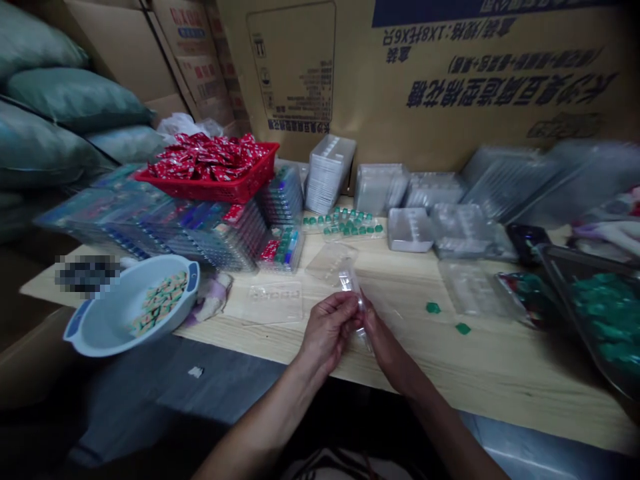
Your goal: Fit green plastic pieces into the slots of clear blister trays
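Close to the table's front edge, my left hand (327,330) is closed on a clear plastic tray (349,280), which stands on edge between my hands. My right hand (374,325) grips the same tray from the other side, its fingers partly hidden. Flat on the wood to the left lies another clear tray (274,301), and a third clear tray (331,261) lies just beyond my hands. Two small green packets, a nearer one (463,329) and a farther one (433,307), rest to the right. Trays holding green pieces (350,223) sit farther back.
A red basket of red sachets (210,160) tops stacked filled trays (165,220) at left. The blue basin (113,317) overhangs the front edge. Stacked empty trays (380,189) line the back before a large carton (440,87). At right stands a black bin of green packets (607,317).
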Available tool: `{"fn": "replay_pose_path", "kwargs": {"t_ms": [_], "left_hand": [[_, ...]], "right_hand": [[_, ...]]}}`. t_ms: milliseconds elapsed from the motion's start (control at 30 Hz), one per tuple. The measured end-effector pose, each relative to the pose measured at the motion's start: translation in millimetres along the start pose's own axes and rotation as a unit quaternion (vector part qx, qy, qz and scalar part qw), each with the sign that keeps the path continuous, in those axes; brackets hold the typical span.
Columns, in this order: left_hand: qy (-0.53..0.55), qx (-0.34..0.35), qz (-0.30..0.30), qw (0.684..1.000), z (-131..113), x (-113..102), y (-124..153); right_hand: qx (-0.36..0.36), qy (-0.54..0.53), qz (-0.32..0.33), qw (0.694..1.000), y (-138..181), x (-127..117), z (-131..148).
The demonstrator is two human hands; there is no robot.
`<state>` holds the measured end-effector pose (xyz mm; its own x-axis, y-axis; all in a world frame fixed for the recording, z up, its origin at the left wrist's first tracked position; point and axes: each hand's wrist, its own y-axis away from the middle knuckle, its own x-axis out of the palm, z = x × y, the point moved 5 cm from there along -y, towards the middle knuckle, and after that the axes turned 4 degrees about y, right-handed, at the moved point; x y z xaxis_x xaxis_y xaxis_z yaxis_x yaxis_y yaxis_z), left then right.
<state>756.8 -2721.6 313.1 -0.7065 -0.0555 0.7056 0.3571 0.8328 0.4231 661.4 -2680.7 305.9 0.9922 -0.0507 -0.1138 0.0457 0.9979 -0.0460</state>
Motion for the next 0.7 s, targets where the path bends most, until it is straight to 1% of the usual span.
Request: {"fn": "replay_pose_path", "kwargs": {"t_ms": [133, 233, 333, 400, 467, 533, 600, 700], "left_hand": [[-0.007, 0.014, 0.006, 1.000, -1, 2, 0], [-0.058, 0.052, 0.027, 0.997, -4, 5, 3], [-0.141, 0.101, 0.060, 0.983, -11, 11, 8], [-0.153, 0.112, 0.086, 0.978, -15, 14, 8], [-0.127, 0.121, 0.105, 0.979, -21, 15, 7], [-0.096, 0.132, 0.109, 0.981, -32, 14, 6], [-0.068, 0.129, 0.114, 0.983, -43, 10, 4], [-0.006, 0.085, 0.132, 0.988, -58, 1, 0]], "right_hand": [[-0.003, 0.011, 0.026, 1.000, -1, 0, 6], [-0.014, 0.009, 0.034, 0.999, -1, 2, 9], [-0.020, 0.008, 0.024, 0.999, -1, 4, 8], [-0.014, -0.010, -0.004, 1.000, -3, 0, 5], [0.009, -0.048, -0.047, 0.998, -7, -11, 1], [0.058, -0.108, -0.079, 0.989, -13, -26, -3], [0.099, -0.180, -0.080, 0.975, -18, -43, -4], [0.102, -0.259, -0.043, 0.959, -23, -66, 4]]}}
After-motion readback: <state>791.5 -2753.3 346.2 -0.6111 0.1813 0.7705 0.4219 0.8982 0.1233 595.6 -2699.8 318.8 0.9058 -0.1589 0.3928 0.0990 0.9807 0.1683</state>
